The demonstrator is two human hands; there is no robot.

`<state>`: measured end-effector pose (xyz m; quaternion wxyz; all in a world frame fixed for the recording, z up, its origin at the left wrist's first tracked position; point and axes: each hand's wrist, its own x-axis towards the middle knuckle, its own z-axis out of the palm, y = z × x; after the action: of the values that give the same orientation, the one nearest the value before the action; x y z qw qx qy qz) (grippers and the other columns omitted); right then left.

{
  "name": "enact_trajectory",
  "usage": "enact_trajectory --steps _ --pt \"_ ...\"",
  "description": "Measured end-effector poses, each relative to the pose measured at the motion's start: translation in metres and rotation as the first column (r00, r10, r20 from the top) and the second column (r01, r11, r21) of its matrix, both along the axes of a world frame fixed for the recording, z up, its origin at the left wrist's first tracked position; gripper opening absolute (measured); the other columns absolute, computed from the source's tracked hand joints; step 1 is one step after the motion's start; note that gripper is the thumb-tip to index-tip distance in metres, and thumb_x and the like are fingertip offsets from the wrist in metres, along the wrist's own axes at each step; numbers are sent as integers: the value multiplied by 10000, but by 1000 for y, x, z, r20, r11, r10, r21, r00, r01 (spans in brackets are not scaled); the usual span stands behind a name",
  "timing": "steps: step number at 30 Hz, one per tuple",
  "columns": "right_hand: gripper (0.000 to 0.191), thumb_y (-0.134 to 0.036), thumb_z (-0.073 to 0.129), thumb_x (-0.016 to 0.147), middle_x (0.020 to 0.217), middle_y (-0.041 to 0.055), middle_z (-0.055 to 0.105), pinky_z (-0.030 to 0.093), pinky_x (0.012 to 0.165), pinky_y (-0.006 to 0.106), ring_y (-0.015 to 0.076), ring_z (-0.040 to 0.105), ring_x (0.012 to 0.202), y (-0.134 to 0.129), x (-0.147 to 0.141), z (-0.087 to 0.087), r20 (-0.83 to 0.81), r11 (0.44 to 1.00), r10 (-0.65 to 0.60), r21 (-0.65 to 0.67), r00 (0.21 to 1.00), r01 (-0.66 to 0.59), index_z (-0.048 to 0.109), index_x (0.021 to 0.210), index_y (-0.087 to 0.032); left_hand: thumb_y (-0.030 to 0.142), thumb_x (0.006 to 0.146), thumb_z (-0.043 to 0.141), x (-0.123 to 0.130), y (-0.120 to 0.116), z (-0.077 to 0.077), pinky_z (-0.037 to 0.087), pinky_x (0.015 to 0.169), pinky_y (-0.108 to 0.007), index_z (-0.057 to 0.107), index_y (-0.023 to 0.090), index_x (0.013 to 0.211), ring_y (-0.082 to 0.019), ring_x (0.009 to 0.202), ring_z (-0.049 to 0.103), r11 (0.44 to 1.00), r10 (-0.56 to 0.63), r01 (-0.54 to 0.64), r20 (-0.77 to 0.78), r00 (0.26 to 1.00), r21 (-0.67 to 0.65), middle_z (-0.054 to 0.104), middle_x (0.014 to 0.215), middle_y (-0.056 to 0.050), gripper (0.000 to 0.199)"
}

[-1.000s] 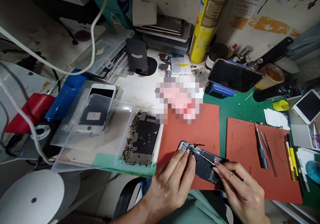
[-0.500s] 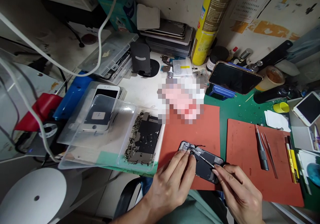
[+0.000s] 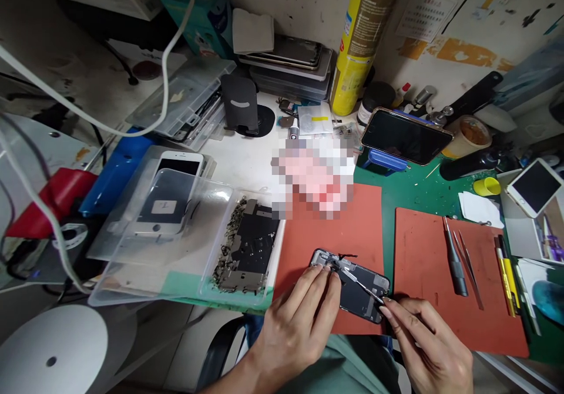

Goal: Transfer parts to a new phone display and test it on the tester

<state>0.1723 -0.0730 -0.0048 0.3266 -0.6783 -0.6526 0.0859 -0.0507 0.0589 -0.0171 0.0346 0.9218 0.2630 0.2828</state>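
Observation:
A dark phone part (image 3: 359, 297), like a screen assembly with its inner side up, lies slanted on the left red mat (image 3: 343, 229). My left hand (image 3: 304, 312) has its fingertips pressed together on the part's upper left end; whether they pinch anything small is hidden. Between thumb and fingers, my right hand (image 3: 427, 335) holds a thin metal tool (image 3: 363, 287) at the part's lower right corner. The tool's tip reaches up and left across the part towards my left fingertips. A short black cable sticks out at the part's top edge.
On the right red mat (image 3: 440, 300) lie a grey-handled screwdriver (image 3: 456, 265), tweezers (image 3: 469, 273) and pens. A clear box (image 3: 202, 253) with metal phone parts is left. Behind stand a propped phone (image 3: 405, 134), a yellow spray can (image 3: 359, 47) and a black stand (image 3: 240, 103).
My right hand has shifted slightly right and down with the tool, whose tip is a little farther from my left fingertips. The whole view has moved slightly; my left hand keeps its place on the part.

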Motion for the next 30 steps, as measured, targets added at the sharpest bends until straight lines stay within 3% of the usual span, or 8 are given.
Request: enact_trajectory --steps 12,21,30 --pt "378 15 690 968 1007 75 666 627 773 215 136 708 860 13 -6 -9 -49 999 36 -11 998 -37 750 1297 -163 66 1085 411 0 2 4 662 889 -373 773 42 1190 -302 1057 810 1000 2 -3 -13 1000 -8 841 1167 -169 378" --pt "400 15 690 971 1005 65 682 605 745 191 117 706 840 8 -6 -8 -8 1000 10 -14 1000 -10 746 1319 -174 59 1059 478 1 2 0 673 896 -390 778 13 1175 -319 1070 803 1000 -13 13 1 1000 -11 832 1177 -199 325" --pt "395 35 707 953 1014 77 669 608 789 205 123 695 868 10 -9 -14 -15 1000 26 3 1000 -26 751 1300 -148 71 1088 431 1 2 4 670 888 -373 774 23 1180 -307 1067 813 1000 -5 5 6 1000 -14 839 1175 -179 359"
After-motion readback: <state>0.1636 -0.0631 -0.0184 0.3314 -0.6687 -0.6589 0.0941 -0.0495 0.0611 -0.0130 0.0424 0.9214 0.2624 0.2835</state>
